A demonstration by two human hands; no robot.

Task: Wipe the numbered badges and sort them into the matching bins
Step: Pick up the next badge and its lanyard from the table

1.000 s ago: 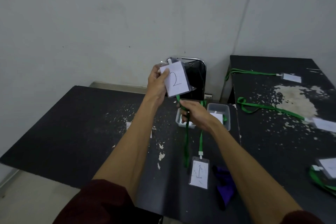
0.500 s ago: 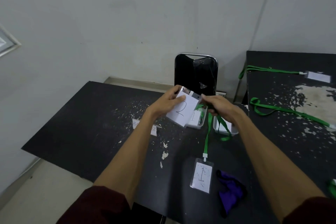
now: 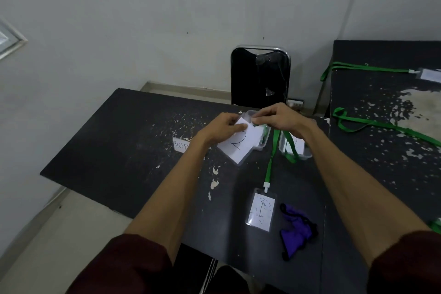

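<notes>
My left hand (image 3: 223, 127) holds a badge marked 2 (image 3: 238, 144) by its upper left edge, low over the left clear bin (image 3: 261, 144). My right hand (image 3: 279, 119) pinches the badge's top where its green lanyard (image 3: 290, 148) joins; the strap hangs over the right clear bin (image 3: 307, 154). A badge marked 1 (image 3: 260, 212) lies flat on the near part of the black table (image 3: 114, 150), its green strap (image 3: 270, 162) running up toward the bins. A purple cloth (image 3: 296, 234) lies crumpled just right of it.
A black chair (image 3: 260, 79) stands behind the bins against the wall. A white paper label (image 3: 181, 144) lies left of my left wrist. A second black table (image 3: 381, 150) at the right carries more green lanyards (image 3: 381, 124) with badges (image 3: 429, 75).
Both hands have brought the 2 badge down from chest height to just over the bins. My right hand has moved up the lanyard to the badge's top.
</notes>
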